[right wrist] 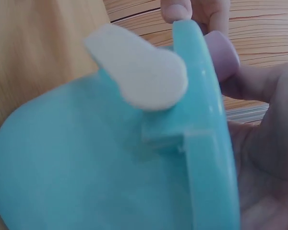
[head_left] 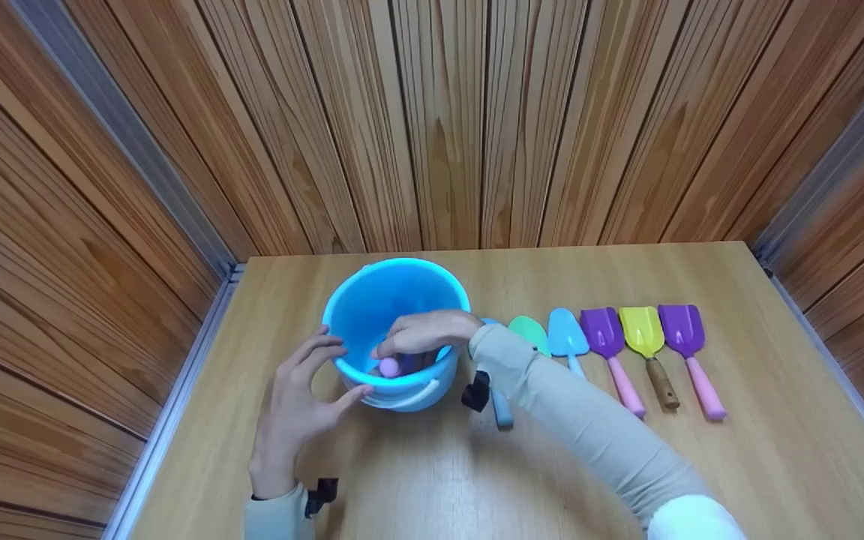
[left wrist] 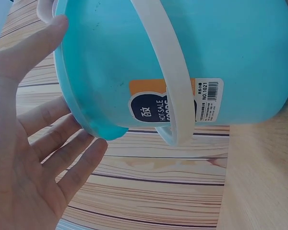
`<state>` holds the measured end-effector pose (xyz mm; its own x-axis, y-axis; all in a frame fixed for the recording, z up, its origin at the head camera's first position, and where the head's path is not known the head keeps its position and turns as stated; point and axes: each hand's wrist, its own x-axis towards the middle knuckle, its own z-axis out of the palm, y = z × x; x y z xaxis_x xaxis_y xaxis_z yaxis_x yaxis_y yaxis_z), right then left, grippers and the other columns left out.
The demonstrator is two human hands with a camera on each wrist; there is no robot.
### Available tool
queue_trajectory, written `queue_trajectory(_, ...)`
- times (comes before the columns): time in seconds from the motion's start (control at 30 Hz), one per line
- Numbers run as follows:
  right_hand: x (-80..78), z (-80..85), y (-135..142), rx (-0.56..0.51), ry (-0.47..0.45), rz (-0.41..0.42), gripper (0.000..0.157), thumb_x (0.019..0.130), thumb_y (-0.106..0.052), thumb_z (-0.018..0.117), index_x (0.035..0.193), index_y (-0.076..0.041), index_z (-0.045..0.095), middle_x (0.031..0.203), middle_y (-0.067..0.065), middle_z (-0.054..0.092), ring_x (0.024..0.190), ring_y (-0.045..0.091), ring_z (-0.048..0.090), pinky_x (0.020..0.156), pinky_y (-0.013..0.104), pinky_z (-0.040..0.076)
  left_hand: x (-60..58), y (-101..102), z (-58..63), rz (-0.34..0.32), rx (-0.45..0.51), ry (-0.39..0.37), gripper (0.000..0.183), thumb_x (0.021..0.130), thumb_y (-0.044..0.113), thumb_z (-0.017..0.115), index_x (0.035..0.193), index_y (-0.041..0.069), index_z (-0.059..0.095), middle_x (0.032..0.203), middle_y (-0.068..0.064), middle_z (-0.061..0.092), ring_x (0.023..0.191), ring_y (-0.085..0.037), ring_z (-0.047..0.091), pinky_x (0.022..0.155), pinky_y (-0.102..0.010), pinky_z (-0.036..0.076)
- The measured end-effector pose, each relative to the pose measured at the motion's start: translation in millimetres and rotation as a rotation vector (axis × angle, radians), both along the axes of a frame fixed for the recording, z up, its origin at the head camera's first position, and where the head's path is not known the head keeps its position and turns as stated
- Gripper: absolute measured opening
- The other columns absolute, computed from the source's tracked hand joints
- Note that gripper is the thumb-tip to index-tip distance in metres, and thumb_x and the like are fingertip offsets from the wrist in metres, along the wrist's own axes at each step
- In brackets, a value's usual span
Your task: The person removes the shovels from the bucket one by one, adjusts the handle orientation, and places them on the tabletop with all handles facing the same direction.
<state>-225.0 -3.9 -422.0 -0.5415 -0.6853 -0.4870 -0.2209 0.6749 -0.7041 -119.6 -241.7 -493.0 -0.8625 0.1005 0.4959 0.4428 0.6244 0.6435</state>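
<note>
A light blue bucket [head_left: 394, 289] with a white handle [left wrist: 170, 52] stands upright on the table. With extended fingers my left hand [head_left: 301, 397] touches its rim at the left and front, the thumb apart from the other fingers. Over the near right rim, my right hand [head_left: 424, 332] reaches into the bucket and grips a pink shovel handle [head_left: 389, 367]. The rounded handle end [right wrist: 222, 55] also shows beside the rim in the right wrist view. The rest of that shovel is hidden by the hand and bucket wall.
Right of the bucket lies a row of toy shovels: a blue one [head_left: 502, 411] partly under my right wrist, a green one [head_left: 528, 330], a light blue one [head_left: 567, 330], a purple one [head_left: 603, 331], a yellow one [head_left: 642, 330] and another purple one [head_left: 682, 328]. Wood-panelled walls [head_left: 439, 135] enclose the table.
</note>
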Motion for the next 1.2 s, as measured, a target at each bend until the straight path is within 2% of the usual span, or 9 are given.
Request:
queue_trajectory(0.1, 0.1, 1.2, -1, 0.026, 0.009, -0.017, 0.039, 0.105, -0.051, 0.059, 0.087, -0.020, 0.074, 0.087, 0.016, 0.067, 0.072, 0.020, 0.060, 0.088, 0.042, 0.057, 0.0, 0, 0.4, -0.001, 0.005, -0.008, 0.058, 0.080, 0.049, 0.094, 0.125, 0.017, 0.078, 0.143, 0.001, 0.069, 0.147, -0.028, 0.056, 0.111, -0.053, 0.053)
queue_trajectory(0.3, -3.0, 9.9, 3, 0.062, 0.036, -0.022, 0.032, 0.100, -0.043, 0.070, 0.091, -0.015, 0.083, 0.075, 0.001, 0.071, 0.069, 0.016, 0.064, 0.071, 0.029, 0.056, -1.4, 0, 1.2, -0.001, 0.010, -0.010, 0.057, 0.080, 0.049, 0.094, 0.125, 0.018, 0.077, 0.143, 0.000, 0.070, 0.146, -0.028, 0.057, 0.110, -0.053, 0.054)
queue_trajectory(0.43, -8.3, 18.7, 10, 0.041, 0.025, 0.003, 0.022, 0.098, -0.032, 0.072, 0.088, -0.017, 0.084, 0.078, 0.001, 0.074, 0.080, 0.026, 0.071, 0.074, 0.032, 0.058, -1.4, 1, 0.6, 0.004, 0.009, -0.015, 0.058, 0.079, 0.050, 0.094, 0.125, 0.018, 0.077, 0.142, 0.000, 0.070, 0.146, -0.029, 0.057, 0.110, -0.053, 0.054)
queue_trajectory(0.57, -13.7, 29.0, 18, 0.016, 0.027, 0.053, 0.022, 0.099, -0.029, 0.072, 0.099, -0.011, 0.085, 0.087, 0.003, 0.078, 0.092, 0.029, 0.072, 0.079, 0.034, 0.058, -1.2, 1, -0.1, 0.016, 0.002, -0.028, 0.059, 0.079, 0.049, 0.094, 0.126, 0.018, 0.078, 0.143, -0.003, 0.069, 0.146, -0.030, 0.057, 0.109, -0.054, 0.055)
queue_trajectory(0.7, -18.1, 39.2, 27, -0.014, 0.004, 0.067, 0.021, 0.101, -0.024, 0.070, 0.108, -0.009, 0.084, 0.094, 0.002, 0.078, 0.083, 0.017, 0.066, 0.076, 0.032, 0.057, -1.1, 0, 1.1, 0.017, -0.007, -0.023, 0.059, 0.079, 0.048, 0.095, 0.125, 0.016, 0.078, 0.142, -0.006, 0.070, 0.145, -0.031, 0.058, 0.107, -0.053, 0.056)
queue_trajectory(0.8, -20.9, 43.2, 35, -0.034, -0.023, 0.056, 0.020, 0.103, -0.018, 0.067, 0.112, -0.011, 0.084, 0.105, 0.004, 0.080, 0.080, 0.016, 0.065, 0.075, 0.032, 0.056, -1.5, 0, 1.8, 0.012, -0.003, -0.018, 0.059, 0.078, 0.047, 0.096, 0.125, 0.016, 0.078, 0.141, -0.007, 0.071, 0.144, -0.032, 0.059, 0.106, -0.053, 0.057)
queue_trajectory(0.93, -24.6, 45.2, 46, -0.059, -0.076, 0.065, 0.022, 0.105, -0.013, 0.064, 0.118, -0.008, 0.081, 0.115, 0.007, 0.080, 0.078, 0.016, 0.069, 0.075, 0.029, 0.061, -2.1, 0, 1.6, 0.012, 0.002, -0.024, 0.060, 0.078, 0.048, 0.095, 0.126, 0.017, 0.078, 0.141, -0.005, 0.070, 0.144, -0.033, 0.059, 0.105, -0.053, 0.057)
queue_trajectory(1.07, -25.8, 50.3, 57, -0.082, -0.110, 0.075, 0.021, 0.104, -0.009, 0.066, 0.120, -0.005, 0.079, 0.102, 0.011, 0.078, 0.077, 0.021, 0.071, 0.069, 0.026, 0.060, -2.0, 0, 1.5, 0.019, -0.001, -0.036, 0.060, 0.078, 0.051, 0.094, 0.126, 0.018, 0.078, 0.142, -0.003, 0.070, 0.144, -0.031, 0.059, 0.106, -0.053, 0.056)
queue_trajectory(1.2, -21.4, 58.0, 66, -0.041, -0.040, 0.074, 0.019, 0.101, -0.010, 0.070, 0.118, -0.011, 0.079, 0.105, 0.009, 0.076, 0.091, 0.025, 0.070, 0.070, 0.028, 0.057, -1.3, -1, 0.4, 0.029, -0.003, -0.044, 0.059, 0.078, 0.051, 0.094, 0.125, 0.020, 0.078, 0.143, -0.005, 0.070, 0.145, -0.031, 0.058, 0.106, -0.054, 0.056)
